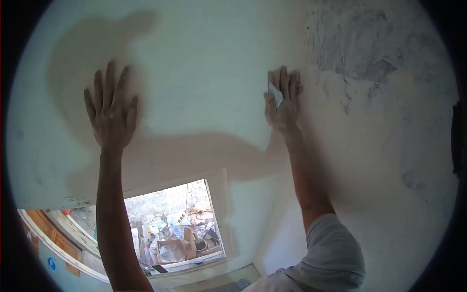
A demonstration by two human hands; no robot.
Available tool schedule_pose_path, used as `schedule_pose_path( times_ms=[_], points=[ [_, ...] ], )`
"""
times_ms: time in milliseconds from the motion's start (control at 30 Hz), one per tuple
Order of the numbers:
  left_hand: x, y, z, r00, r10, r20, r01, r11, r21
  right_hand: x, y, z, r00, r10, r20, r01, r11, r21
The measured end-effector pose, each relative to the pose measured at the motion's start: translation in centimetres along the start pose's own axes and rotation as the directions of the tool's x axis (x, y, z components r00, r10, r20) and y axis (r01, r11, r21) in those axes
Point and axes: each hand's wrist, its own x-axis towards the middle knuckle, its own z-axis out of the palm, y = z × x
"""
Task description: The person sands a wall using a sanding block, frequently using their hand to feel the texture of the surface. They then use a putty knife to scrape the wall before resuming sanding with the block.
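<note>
Pale grey is the thin, flat piece (276,95) that the right hand (285,111) holds against the pale greenish plastered wall (209,68), close to the corner with the whitish, grey-patched wall (379,141). Its long axis stands nearly upright, with the upper end leaning a little to the left and the lower end pointing down towards the base of the thumb. It looks dull and plain, with a narrow, pointed lower part; the rest is covered by the fingers, so its full shape I cannot tell.

The right hand is closed on this piece — the thumb at its left side, the fingers extended upwards and near to each other. The left hand (113,119), well apart from it, is open wide and holds nothing — its fingers are spread upwards, and it appears laid flat on the greenish wall.
</note>
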Motion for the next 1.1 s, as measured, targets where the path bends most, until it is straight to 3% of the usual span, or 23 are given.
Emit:
schedule_pose_path(
  times_ms=[100,200,233,300,367,500,567,667,767,867,900,967,1033,1100],
  points=[
    [0.1,-0.1,-0.1,1.0,-0.005,0.014,0.004,1.0,0.011,8.8,2.5,0.9,0.995,-0.093,-0.033,0.091,0.993,-0.078],
    [0.0,0.1,-0.1,1.0,-0.007,0.022,0.007,1.0,0.015,19.0,2.0,-0.7,1.0,0.026,0.001,-0.026,0.998,0.05],
    [0.1,0.0,-0.1,1.0,-0.002,0.021,0.002,1.0,0.019,20.9,2.3,-0.2,0.995,0.066,-0.074,-0.055,0.988,0.142],
    [0.3,-0.1,-0.1,1.0,0.004,0.012,-0.004,1.0,0.025,21.5,2.6,0.0,0.982,0.114,-0.151,-0.076,0.968,0.237],
    [0.0,0.1,-0.1,1.0,0.007,0.015,-0.008,1.0,0.017,18.6,3.1,0.5,0.989,-0.076,-0.125,0.081,0.996,0.037],
    [0.2,-0.1,-0.2,1.0,0.002,0.007,-0.002,1.0,0.004,3.2,1.0,0.9,1.0,-0.02,-0.015,0.02,0.999,-0.035],
    [-0.1,0.3,-0.3,1.0,-0.013,0.023,0.013,1.0,0.001,-2.5,-2.0,-0.8,0.991,0.078,0.109,-0.088,0.992,0.088],
    [0.1,0.1,-0.1,1.0,-0.027,0.011,0.026,1.0,0.01,0.7,-0.4,0.0,0.997,0.033,0.071,-0.032,0.999,-0.012],
    [0.1,0.1,-0.2,0.999,-0.04,0.014,0.04,0.999,-0.004,14.4,3.1,1.3,0.989,-0.111,-0.094,0.111,0.994,-0.011],
    [0.1,0.2,-0.2,0.999,-0.036,0.027,0.036,0.999,-0.004,26.5,4.7,2.0,0.987,-0.074,-0.145,0.082,0.995,0.051],
    [0.2,0.1,-0.3,0.999,-0.036,0.034,0.036,0.999,-0.011,28.8,4.9,2.1,0.976,0.007,-0.216,0.006,0.998,0.059],
    [0.1,0.1,-0.4,0.999,-0.029,0.044,0.029,0.999,-0.021,28.9,4.7,2.0,0.954,0.093,-0.284,-0.076,0.995,0.07],
    [0.1,-0.1,-0.2,0.999,-0.024,0.035,0.024,0.999,-0.02,25.8,4.2,1.5,0.988,-0.033,-0.15,0.037,0.999,0.025],
    [0.2,-0.1,-0.3,0.999,-0.026,0.033,0.027,0.999,-0.034,19.4,5.7,2.8,0.982,-0.182,-0.045,0.162,0.946,-0.282]
  ],
)
